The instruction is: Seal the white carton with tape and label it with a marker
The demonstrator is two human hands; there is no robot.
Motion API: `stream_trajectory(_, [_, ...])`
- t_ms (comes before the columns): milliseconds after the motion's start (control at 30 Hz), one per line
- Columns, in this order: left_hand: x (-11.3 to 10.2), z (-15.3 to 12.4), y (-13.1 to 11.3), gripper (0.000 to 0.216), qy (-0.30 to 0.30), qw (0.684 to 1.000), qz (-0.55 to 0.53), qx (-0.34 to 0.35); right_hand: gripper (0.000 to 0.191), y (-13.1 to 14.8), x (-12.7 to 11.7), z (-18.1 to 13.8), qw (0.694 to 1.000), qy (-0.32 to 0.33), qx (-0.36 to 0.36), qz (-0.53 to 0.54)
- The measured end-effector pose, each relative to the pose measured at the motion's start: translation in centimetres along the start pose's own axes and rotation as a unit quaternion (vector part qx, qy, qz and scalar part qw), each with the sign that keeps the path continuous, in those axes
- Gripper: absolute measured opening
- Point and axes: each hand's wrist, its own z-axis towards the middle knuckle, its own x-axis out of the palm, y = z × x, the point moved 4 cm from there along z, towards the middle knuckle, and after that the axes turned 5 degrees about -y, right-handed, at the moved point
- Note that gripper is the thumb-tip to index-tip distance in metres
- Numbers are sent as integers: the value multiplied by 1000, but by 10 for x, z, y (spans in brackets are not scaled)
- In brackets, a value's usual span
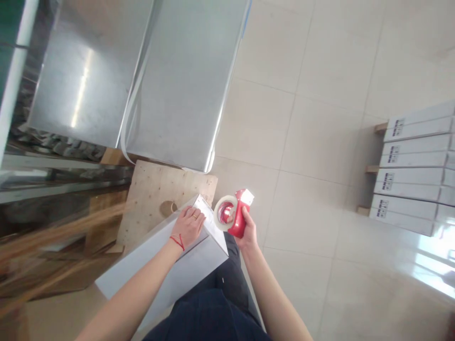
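Note:
My left hand (189, 226) lies palm down on the top end of a long white carton (163, 258), fingers curled over its edge. The carton rests tilted against a plywood board (152, 194). My right hand (246, 232) is closed round the red handle of a tape dispenser (232, 212), whose clear tape roll sits right at the carton's end flap. A red string circles my left wrist.
Large shiny metal sheets (170, 80) lie beyond the board. A stack of long white labelled cartons (412, 166) sits on a wooden pallet at the right. Pale floor tiles (313, 142) spread between them. Blurred wooden slats (53, 246) fill the left.

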Motion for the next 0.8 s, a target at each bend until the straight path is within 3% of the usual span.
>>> stream_trajectory(133, [1, 0, 0, 29, -7, 1000, 10, 3, 37, -16, -3, 6, 1000, -6, 21, -9])
stream_trajectory(267, [3, -1, 1, 31, -12, 1000, 18, 9, 29, -10, -5, 10, 1000, -8, 2, 8])
stream_trajectory(467, [5, -1, 1, 27, -21, 1000, 21, 10, 42, -20, 5, -1, 1000, 14, 24, -13])
stream_trajectory(800, [2, 3, 1, 23, -37, 999, 23, 14, 43, -18, 5, -13, 1000, -2, 15, 3])
